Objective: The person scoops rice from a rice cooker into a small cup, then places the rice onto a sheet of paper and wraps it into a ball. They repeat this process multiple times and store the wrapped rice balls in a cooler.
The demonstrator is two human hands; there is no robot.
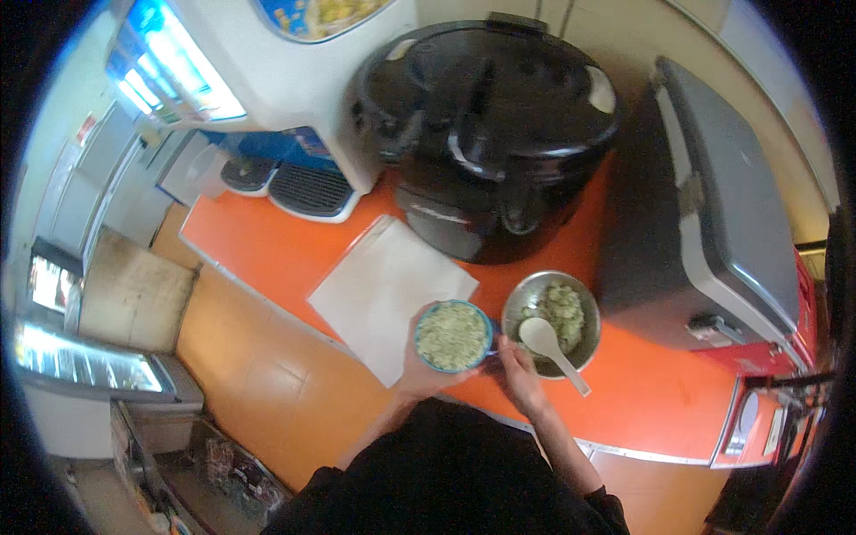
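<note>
A round blue-rimmed cup or bowl (453,336), filled with pale green grated or grain-like food, is held by my left hand (428,374) around its left and lower side. My right hand (518,374) is at the right of this cup, its fingers near the cup's rim and a dark blue part; whether it grips that part is unclear. Just right of my fingers a stainless steel bowl (592,321) stands on the orange counter, with more of the green food (565,314) inside. A white plastic rice paddle (545,341) rests in it, its handle over the rim.
White paper sheets (381,287) lie on the orange counter (655,394), left of the steel bowl. Behind stands a large black lidded cooker (488,134). A grey lidded appliance (722,200) is at right, and a white drink dispenser with drip trays (311,190) at back left.
</note>
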